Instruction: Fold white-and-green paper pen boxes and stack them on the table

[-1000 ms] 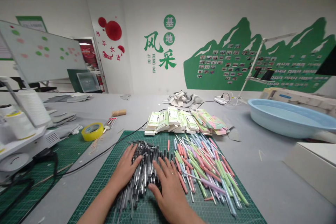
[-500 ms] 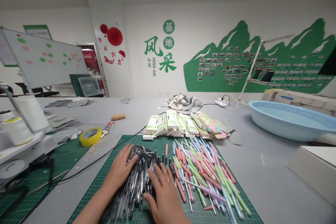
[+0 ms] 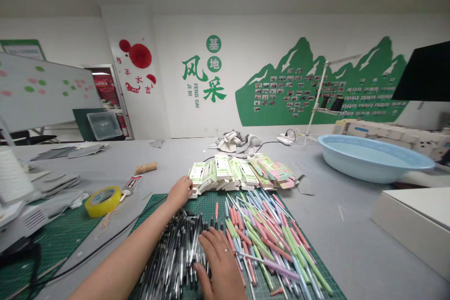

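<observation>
Resting open on the right of the black pens (image 3: 172, 248), the right hand (image 3: 221, 265) could mix them into the coloured pens (image 3: 262, 244) by sweeping right. Beyond, the left hand (image 3: 180, 193) curls at the cartons (image 3: 222, 167), grip unclear, their print unreadable. The far wall (image 3: 172, 33) reads "FENG CAI JI DI".

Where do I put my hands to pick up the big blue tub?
Coming from the near side with two hands, I'd grip the blue tub at opposite ends, fingers curled under its rim. It sits upright, and its wide rim sticks out over walls that slope inward, so fingers should hook there.
</observation>
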A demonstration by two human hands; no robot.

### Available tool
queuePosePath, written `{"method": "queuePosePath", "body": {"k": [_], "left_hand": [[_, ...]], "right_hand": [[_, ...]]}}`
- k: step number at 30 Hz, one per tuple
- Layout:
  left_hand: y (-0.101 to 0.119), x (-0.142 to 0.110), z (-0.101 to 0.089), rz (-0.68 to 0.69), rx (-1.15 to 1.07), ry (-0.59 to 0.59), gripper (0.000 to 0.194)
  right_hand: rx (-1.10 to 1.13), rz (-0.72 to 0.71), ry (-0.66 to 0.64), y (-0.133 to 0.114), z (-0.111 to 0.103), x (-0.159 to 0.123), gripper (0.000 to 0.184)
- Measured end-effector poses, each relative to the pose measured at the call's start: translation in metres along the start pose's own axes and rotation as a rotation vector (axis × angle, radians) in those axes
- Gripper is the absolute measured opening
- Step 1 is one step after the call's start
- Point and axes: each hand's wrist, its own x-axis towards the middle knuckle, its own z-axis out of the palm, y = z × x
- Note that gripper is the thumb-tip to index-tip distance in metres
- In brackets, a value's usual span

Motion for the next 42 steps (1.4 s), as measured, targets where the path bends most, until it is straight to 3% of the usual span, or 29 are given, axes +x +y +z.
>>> {"method": "queuePosePath", "body": {"k": [4,7,8,12,16,18,20,24,28,32,37,39,42], "left_hand": [[-0.011,-0.003,-0.009,-0.027,-0.130,0.070,0.023],[-0.013,-0.011,-0.019,-0.082,-0.269,0.154,0.025],[-0.012,-0.016,-0.022,-0.094,-0.322,0.175,0.027],[0.007,-0.045,-0.037,-0.074,-0.512,0.213,0.035],[0.039,-0.075,-0.059,0.032,-0.634,0.122,0.029],[0.053,-0.083,-0.071,0.110,-0.678,-0.005,0.025],[0.066,-0.089,-0.083,0.156,-0.701,-0.060,0.019],[0.086,-0.094,-0.095,0.186,-0.778,-0.069,0.019],[0.099,-0.095,-0.084,0.085,-1.049,-0.020,0.050],[0.101,-0.100,-0.072,-0.051,-0.917,-0.085,0.078],[0.098,-0.108,-0.079,0.100,-0.708,-0.179,0.102],[0.100,-0.109,-0.078,0.175,-0.593,-0.148,0.105],[0.108,-0.111,-0.070,0.224,-0.446,-0.008,0.106]], "right_hand": [[0.209,0.045,0.045,-0.013,-0.022,0.029,0.046],[0.690,0.279,0.090,-0.016,-0.034,0.070,0.042],[0.934,0.418,0.116,-0.014,-0.035,0.084,0.048],[1.219,0.572,0.065,-0.004,-0.032,0.130,0.077],[1.519,0.563,0.018,-0.001,-0.035,0.144,0.087],[1.737,0.559,0.047,-0.003,-0.040,0.145,0.080],[1.906,0.574,0.117,-0.007,-0.048,0.145,0.071],[1.973,0.644,0.282,-0.018,-0.066,0.147,0.068],[1.867,0.743,0.457,-0.027,-0.078,0.150,0.070],[1.791,0.828,0.529,-0.029,-0.081,0.151,0.057],[1.837,0.895,0.488,-0.031,-0.085,0.149,0.041],[1.867,0.913,0.472,-0.034,-0.086,0.149,0.038],[1.919,0.918,0.454,-0.041,-0.085,0.149,0.038]]}}
